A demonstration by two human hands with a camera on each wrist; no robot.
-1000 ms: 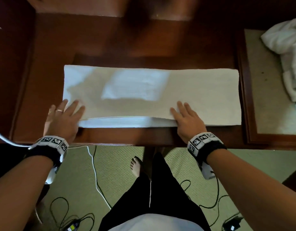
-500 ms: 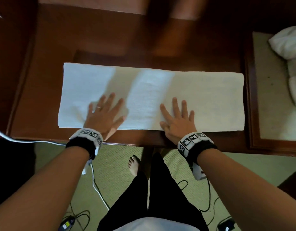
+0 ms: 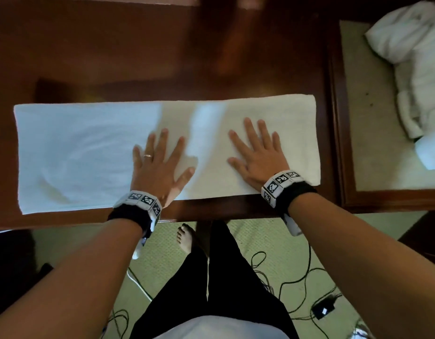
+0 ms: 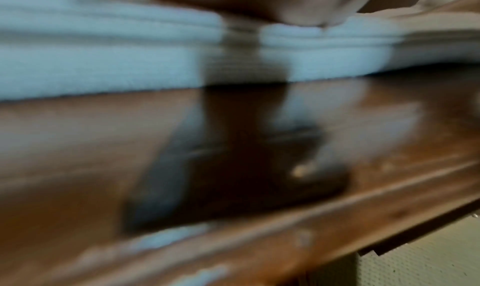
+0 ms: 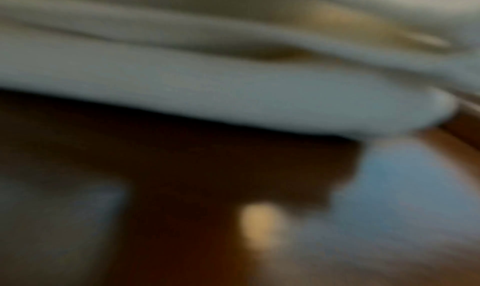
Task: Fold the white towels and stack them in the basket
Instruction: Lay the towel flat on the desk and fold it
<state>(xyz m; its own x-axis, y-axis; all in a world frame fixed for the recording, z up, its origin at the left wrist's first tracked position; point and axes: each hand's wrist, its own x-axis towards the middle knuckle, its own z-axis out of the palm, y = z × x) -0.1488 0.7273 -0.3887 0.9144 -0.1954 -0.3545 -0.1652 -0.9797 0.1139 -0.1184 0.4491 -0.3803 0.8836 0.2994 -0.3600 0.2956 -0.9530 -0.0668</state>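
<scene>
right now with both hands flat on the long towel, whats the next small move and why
Probably bring one short end over to the other. The towel already lies as a long, flat strip on the wooden table, and the left hand and right hand press open near its middle, gripping nothing, so smoothing looks about done. Unfolded towels wait at right.

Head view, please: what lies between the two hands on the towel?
Only bare towel; nothing else lies between left hand and right hand, head view.
</scene>
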